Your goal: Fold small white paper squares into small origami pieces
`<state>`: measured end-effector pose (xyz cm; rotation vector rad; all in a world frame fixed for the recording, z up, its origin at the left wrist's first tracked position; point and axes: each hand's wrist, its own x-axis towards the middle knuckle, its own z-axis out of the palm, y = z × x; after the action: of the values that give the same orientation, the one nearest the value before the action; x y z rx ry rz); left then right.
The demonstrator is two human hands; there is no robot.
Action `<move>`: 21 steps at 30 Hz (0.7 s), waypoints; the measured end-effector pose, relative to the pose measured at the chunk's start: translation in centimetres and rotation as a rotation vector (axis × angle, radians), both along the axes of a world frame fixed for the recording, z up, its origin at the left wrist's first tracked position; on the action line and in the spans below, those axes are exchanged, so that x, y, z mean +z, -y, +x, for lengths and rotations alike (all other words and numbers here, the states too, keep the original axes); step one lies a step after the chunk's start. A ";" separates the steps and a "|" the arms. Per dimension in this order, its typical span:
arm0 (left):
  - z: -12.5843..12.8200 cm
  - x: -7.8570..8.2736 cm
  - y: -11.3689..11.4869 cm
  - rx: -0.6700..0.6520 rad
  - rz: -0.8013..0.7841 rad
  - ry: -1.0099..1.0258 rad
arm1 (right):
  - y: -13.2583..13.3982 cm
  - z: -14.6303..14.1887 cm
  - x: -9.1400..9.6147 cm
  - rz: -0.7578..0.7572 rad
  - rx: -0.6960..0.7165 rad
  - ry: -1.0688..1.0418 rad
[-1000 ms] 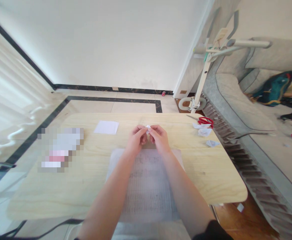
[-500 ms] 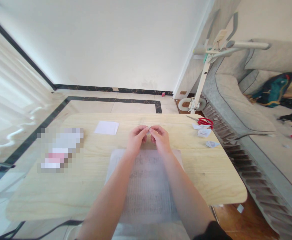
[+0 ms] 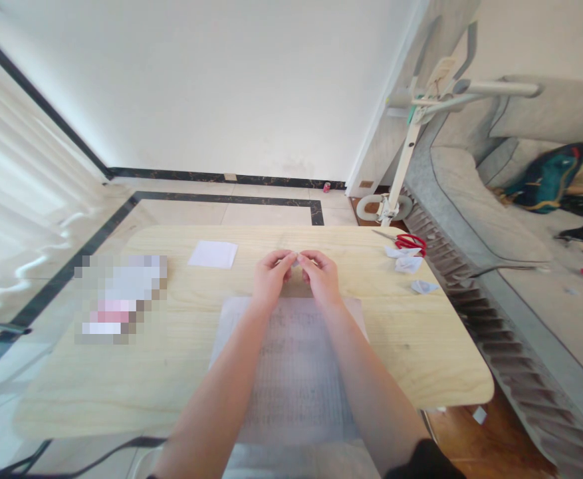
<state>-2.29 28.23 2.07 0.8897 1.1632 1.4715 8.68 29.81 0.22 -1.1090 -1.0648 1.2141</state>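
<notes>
Here the left hand [image 3: 270,278] and the right hand [image 3: 322,277] meet fingertip to fingertip above the middle of the tabletop [image 3: 181,332], both pinched narrow on one tiny scrap of white paper [image 3: 297,259]. The scrap sits right between the two hands, equally close to each, and so little of it shows that its long axis cannot be told. It looks thin and creased, a folded bit of matte paper.

Just below the wrists lies a pale, translucent sheet [image 3: 296,379] with faint printed lines, flat and smooth on the light wood grain. A flat white square of paper [image 3: 213,254] rests well to the left of the hands. Far to the right, near the edge, lie scissors [image 3: 407,241] with glossy red handles, touching some crumpled white scraps [image 3: 411,265].
</notes>
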 end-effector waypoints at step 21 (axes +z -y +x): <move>0.1 -0.2 -0.1 0.031 -0.009 0.011 | 0.0 -0.1 -0.1 0.017 -0.031 0.004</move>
<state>-2.20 28.33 1.91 0.8605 1.1790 1.4933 8.58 29.84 0.15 -1.1113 -1.0554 1.1771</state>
